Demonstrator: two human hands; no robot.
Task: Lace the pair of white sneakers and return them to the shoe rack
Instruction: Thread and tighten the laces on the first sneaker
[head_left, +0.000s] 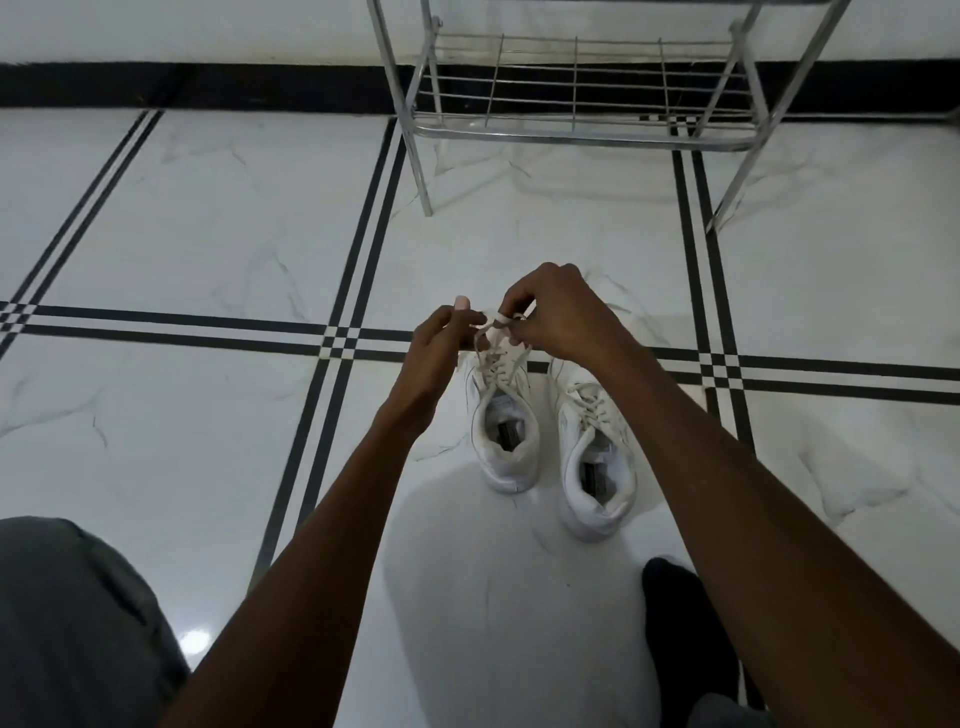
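Two white sneakers stand side by side on the floor, toes pointing away from me. Over the toe end of the left sneaker (503, 441), my left hand (441, 343) and my right hand (556, 312) both pinch its white lace (493, 332), which is pulled up from the upper eyelets. The right sneaker (595, 457) sits untouched, its lace crossed through the eyelets. My hands hide both toes. The metal shoe rack (576, 124) stands beyond the shoes against the wall.
White marble floor tiles with black stripe borders (343, 343) surround the shoes. My grey-clad knee (78, 623) is at the lower left and a dark-socked foot (685, 623) at the lower right. The rack's lowest wire shelf holds nothing.
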